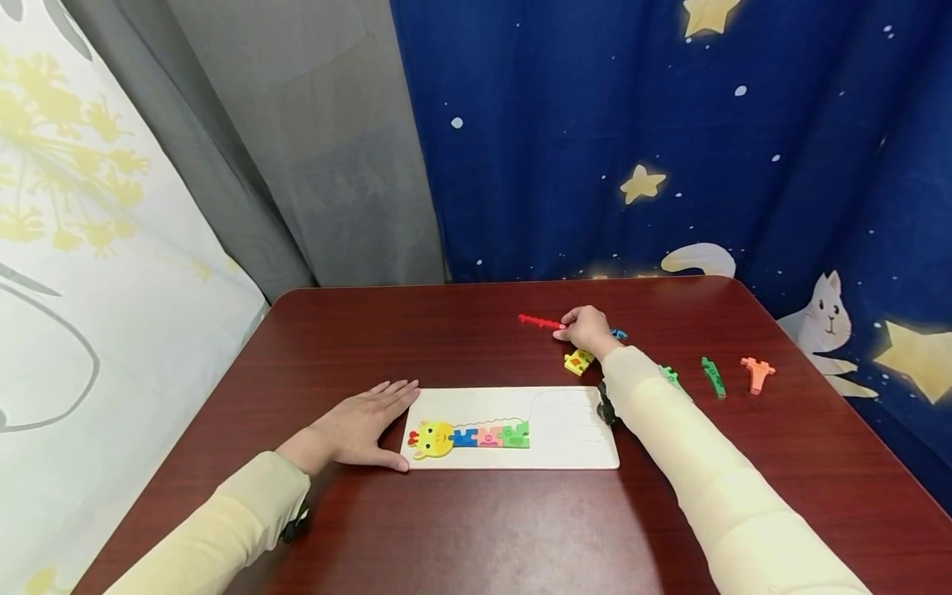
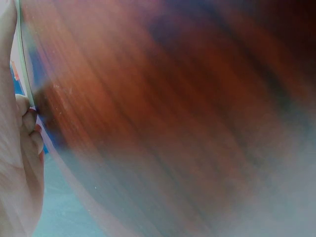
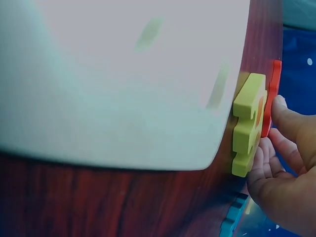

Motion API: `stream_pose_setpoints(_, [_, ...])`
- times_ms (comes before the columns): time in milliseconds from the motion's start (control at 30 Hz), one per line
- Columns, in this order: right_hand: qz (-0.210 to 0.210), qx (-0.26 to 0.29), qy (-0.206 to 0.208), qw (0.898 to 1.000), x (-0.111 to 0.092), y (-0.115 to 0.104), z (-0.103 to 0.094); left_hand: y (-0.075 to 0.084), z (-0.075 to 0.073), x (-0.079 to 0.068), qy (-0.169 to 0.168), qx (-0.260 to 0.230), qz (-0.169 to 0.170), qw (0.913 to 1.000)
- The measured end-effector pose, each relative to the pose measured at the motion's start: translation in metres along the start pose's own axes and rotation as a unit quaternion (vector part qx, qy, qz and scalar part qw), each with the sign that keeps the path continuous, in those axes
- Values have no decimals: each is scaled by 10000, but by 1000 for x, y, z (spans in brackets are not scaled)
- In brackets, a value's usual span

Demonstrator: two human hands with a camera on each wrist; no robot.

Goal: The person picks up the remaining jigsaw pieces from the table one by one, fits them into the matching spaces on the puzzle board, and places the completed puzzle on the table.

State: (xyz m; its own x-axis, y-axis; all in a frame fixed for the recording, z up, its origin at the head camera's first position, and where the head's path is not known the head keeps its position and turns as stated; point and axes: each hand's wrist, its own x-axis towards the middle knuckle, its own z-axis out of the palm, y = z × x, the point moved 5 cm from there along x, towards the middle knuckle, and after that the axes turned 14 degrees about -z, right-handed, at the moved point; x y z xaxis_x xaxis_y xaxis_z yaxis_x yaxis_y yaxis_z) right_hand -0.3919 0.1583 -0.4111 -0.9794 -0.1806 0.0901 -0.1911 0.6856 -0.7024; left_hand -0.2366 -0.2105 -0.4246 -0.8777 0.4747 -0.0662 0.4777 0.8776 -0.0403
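Note:
My right hand reaches over the far part of the table and pinches one end of a long, thin red puzzle piece between thumb and fingers. A yellow puzzle piece with orange spots lies just nearer than that hand. Flat on the table, my left hand has its fingers extended against the left edge of a white puzzle board. Set in the board are a yellow giraffe head and, in a row to its right, blue, pink and green pieces.
Beyond my right wrist a blue piece is partly hidden. A green piece shows behind the right sleeve. Farther right lie another green piece and an orange one. Curtains hang behind the dark red table.

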Motion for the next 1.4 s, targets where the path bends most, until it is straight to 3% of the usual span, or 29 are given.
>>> stream_pose_setpoints(500, [390,137,107,9991,4,7,1,-1,-2,0,29,-17,-15,10000])
stream_pose_setpoints(1400, [511,249,384,9976,3,9,0,-1,-1,0,30,-30,-25,10000])
